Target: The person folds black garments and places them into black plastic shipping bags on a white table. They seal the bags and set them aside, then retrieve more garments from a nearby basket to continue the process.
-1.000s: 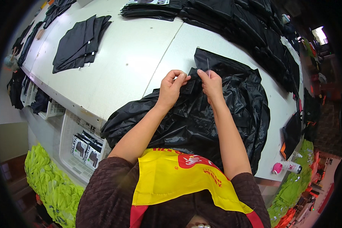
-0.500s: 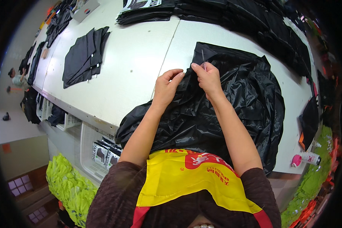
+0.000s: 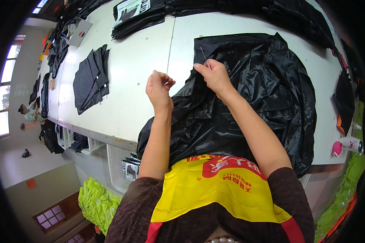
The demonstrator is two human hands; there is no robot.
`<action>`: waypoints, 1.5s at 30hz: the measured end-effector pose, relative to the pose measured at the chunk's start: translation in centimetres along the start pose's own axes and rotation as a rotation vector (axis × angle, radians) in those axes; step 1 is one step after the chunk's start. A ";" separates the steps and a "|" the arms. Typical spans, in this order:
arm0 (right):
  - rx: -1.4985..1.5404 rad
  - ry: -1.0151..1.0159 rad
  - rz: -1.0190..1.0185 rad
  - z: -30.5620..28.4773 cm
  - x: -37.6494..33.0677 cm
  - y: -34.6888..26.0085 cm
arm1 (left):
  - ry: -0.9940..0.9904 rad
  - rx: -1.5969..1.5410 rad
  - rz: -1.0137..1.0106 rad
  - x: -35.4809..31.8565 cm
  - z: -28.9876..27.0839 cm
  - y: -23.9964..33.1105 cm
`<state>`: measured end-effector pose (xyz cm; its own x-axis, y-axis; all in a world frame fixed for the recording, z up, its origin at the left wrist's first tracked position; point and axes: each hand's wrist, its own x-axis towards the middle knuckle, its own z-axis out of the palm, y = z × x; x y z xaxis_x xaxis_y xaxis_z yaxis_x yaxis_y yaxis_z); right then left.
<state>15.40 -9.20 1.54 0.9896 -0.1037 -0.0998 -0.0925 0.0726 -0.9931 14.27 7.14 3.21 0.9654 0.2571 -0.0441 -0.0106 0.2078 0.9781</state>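
Across the white table in front of me lies a large black garment [image 3: 247, 97] of thin, shiny, wrinkled fabric, its near side reaching my yellow apron [image 3: 215, 186]. My right hand [image 3: 215, 77] is closed around a slim pointed metal tool [image 3: 203, 56]. Its tip points away over the garment's far left corner, and its handle is hidden in my fingers. To the left, my left hand [image 3: 159, 89] is raised beside the garment's edge, apart from the cloth. Its fingers are loosely bent and spread, with nothing visible between them.
Folded black garments [image 3: 92, 79] lie to the left. Along the far edge run packaged black stacks [image 3: 138, 20]. A bottle with a pink cap [image 3: 348, 143] stands at the right. White baskets [image 3: 117, 166] and a yellow-green fabric heap [image 3: 95, 202] are lower left. Another person [image 3: 29, 112] is far left.
My left hand has moved left, away from the garment's edge, and its fingers have loosened. My right hand still holds the tool near the corner. The whole view has shifted slightly.
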 end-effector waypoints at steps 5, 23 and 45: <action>0.028 -0.014 -0.046 0.2 0.3 0.6 | -0.192 0.268 0.039 -0.6 1.3 -0.6; -0.261 -0.078 -0.126 -5.2 0.5 -1.2 | -0.237 0.723 0.254 0.7 0.4 -2.4; -0.884 0.487 0.285 -32.7 -18.5 3.8 | -0.518 1.049 -0.006 -4.4 -10.6 -5.6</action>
<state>-6.84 -39.46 -2.46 0.7854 -0.5989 -0.1565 -0.5570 -0.5734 -0.6009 7.30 14.88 -4.24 0.9581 -0.2068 -0.1980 -0.0187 -0.7353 0.6774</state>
